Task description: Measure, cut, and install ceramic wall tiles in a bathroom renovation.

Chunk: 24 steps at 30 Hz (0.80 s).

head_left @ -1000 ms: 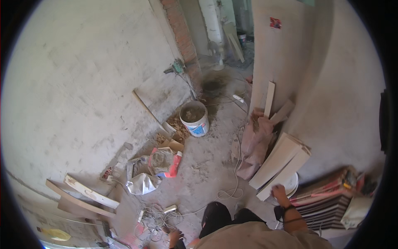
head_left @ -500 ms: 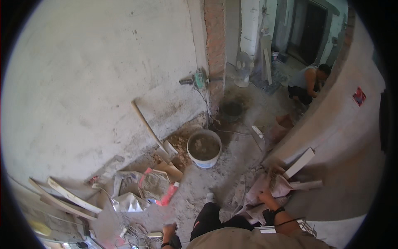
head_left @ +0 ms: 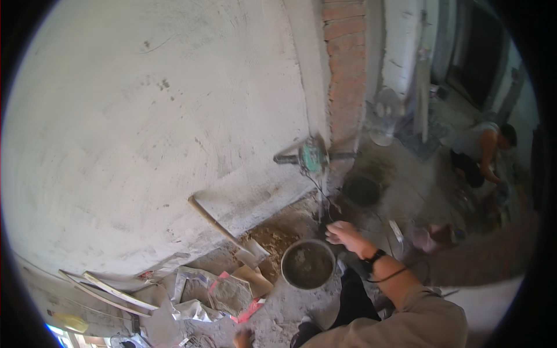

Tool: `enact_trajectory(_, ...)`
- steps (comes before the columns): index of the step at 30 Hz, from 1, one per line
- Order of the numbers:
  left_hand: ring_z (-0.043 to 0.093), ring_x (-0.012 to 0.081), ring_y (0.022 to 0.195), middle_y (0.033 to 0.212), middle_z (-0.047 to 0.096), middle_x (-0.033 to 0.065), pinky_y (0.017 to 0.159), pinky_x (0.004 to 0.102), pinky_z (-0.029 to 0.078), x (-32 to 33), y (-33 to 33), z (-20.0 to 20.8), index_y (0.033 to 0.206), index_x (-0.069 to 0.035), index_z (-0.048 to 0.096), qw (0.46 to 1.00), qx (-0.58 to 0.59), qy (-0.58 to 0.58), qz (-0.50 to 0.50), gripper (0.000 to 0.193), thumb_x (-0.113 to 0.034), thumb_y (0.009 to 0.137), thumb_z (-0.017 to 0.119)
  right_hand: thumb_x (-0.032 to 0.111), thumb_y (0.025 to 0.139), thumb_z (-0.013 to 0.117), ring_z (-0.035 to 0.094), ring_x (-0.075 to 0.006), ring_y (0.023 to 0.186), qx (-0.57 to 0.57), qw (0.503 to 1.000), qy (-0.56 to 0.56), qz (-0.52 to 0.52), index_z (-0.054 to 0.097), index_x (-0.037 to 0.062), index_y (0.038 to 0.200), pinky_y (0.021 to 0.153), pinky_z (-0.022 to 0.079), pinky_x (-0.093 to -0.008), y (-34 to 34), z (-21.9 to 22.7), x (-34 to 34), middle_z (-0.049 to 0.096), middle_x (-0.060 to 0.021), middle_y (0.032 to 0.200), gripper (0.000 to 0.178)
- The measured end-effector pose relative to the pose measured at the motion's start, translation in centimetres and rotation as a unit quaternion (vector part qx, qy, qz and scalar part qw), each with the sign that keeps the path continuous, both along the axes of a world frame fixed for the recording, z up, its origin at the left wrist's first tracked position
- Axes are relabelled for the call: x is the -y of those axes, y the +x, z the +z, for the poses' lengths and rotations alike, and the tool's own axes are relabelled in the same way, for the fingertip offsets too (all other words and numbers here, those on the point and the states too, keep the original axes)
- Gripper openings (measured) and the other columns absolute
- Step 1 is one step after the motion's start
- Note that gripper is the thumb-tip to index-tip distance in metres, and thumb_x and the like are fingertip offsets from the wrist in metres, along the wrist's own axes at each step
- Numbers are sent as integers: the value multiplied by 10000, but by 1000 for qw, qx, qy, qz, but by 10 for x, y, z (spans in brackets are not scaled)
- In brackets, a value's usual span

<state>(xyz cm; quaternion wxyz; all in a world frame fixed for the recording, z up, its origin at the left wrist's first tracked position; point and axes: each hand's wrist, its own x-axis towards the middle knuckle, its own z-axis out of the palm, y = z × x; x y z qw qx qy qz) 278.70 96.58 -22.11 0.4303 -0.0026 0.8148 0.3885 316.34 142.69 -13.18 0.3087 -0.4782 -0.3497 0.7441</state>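
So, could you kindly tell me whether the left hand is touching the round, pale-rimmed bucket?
Apart: the head view shows a wide gap of dusty floor between the left hand and the bucket.

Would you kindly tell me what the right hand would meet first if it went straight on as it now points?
The right hand points up and left in the picture, so probably the green power tool, near its lower end, though depth is unclear.

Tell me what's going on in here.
The person's right hand hovers beside a bucket of greyish material; whether it grips anything is unclear. The left hand is low at the picture's edge, partly cut off. A green power tool and a shovel stand by the wall. Another person crouches at far right.
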Motion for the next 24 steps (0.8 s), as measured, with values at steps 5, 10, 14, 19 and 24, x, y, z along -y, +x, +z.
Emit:
enact_trajectory(5, 568, 375, 1038, 1170, 599, 181, 788, 504, 486, 162, 153, -4, 1256, -21, 537, 933, 219, 44, 284, 432, -329, 973, 428, 382, 901, 680, 592, -183, 715, -159, 967, -164, -115, 520, 121, 964, 668, 546, -333, -118, -46, -207, 587, -34, 872, 313)
enact_trajectory(10, 574, 373, 1049, 1179, 599, 183, 803, 507, 492, 144, 281, 81, 1259, -14, 532, 904, 157, -169, 361, 434, -325, 970, 442, 477, 843, 712, 505, -144, 623, -209, 902, -211, -314, 560, 125, 876, 542, 441, -329, -214, -105, -326, 546, -27, 752, 384)
enact_trajectory(14, 599, 327, 1034, 1184, 603, 157, 775, 470, 501, 45, 317, 169, 1263, -44, 523, 893, 139, -209, 374, 397, -303, 965, 488, 378, 838, 719, 612, -197, 802, -101, 900, -133, -403, 604, 21, 1020, 706, 505, -368, -230, -157, -372, 654, -72, 987, 417)
enact_trajectory(19, 629, 269, 1014, 1190, 609, 124, 740, 423, 512, -51, 314, 202, 1267, -81, 512, 899, 108, -223, 361, 366, -276, 959, 545, 181, 790, 659, 623, -225, 724, 372, 876, 258, -165, 610, 21, 958, 664, 523, -358, -197, -164, -303, 635, -86, 850, 237)
enact_trajectory(24, 634, 164, 678, 797, 674, 74, 585, 281, 491, -114, 247, 119, 946, 14, 660, 975, 19, -137, 174, 277, -242, 841, 644, 159, 748, 638, 501, -181, 461, -118, 926, -284, -220, 476, 147, 615, 449, 420, -326, -77, -80, -153, 495, -8, 557, 210)
